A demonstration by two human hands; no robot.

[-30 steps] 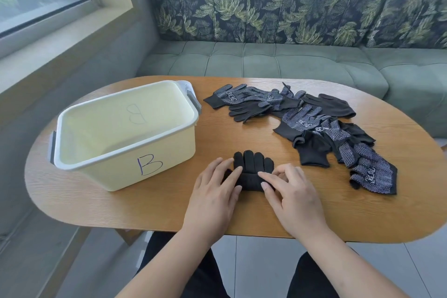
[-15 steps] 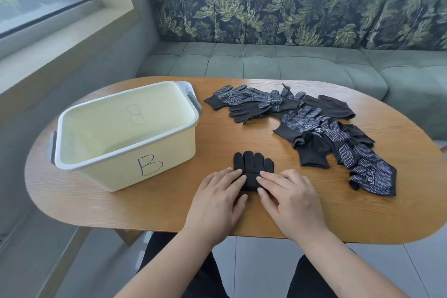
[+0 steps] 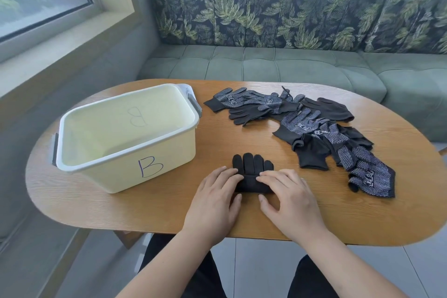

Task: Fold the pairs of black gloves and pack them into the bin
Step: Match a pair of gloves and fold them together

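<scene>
Pressing on the folded glove pair [image 3: 251,168], the left hand [image 3: 215,197] and right hand [image 3: 290,197] lie flat with straight fingers, gripping nothing. The pair sits near the table's [image 3: 362,215] front edge, close to the bin [image 3: 108,176] (the one marked B). A good fold, I think, needs even pushing and matched edges. More gloves [image 3: 314,126] lie toward the right edge.

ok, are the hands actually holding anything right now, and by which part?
Nothing is gripped. The left hand and right hand press near-flat fingers on the folded cuff end of the glove pair, which lies on the table.
</scene>
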